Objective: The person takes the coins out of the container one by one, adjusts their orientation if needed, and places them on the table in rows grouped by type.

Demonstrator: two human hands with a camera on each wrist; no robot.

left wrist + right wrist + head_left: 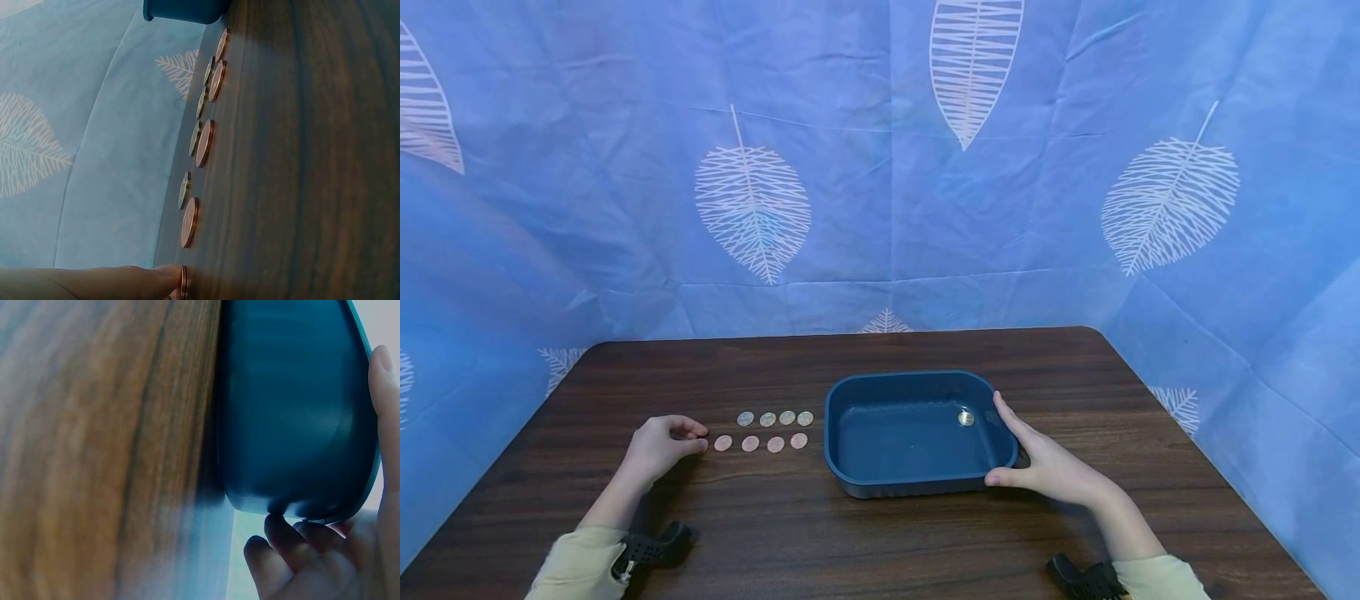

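My left hand (662, 448) is at the left end of a row of copper coins (750, 443) on the table. Its thumb and fingers pinch another copper coin (183, 282), partly hidden, standing close to the wood. Behind that row lies a second row of several pale, silvery-gold coins (767, 419). To the right of both rows stands a dark blue rectangular tray (917, 482). One pale coin (966, 417) lies inside it, near the right end. My right hand (1048, 467) grips the tray's right end, thumb on the near rim and fingers around the end wall.
The dark wood-grain table (820, 550) has rounded back corners. Blue cloth (865, 192) with white leaf prints hangs behind and beside it. Black wrist mounts (651, 550) sit on both forearms, low over the table.
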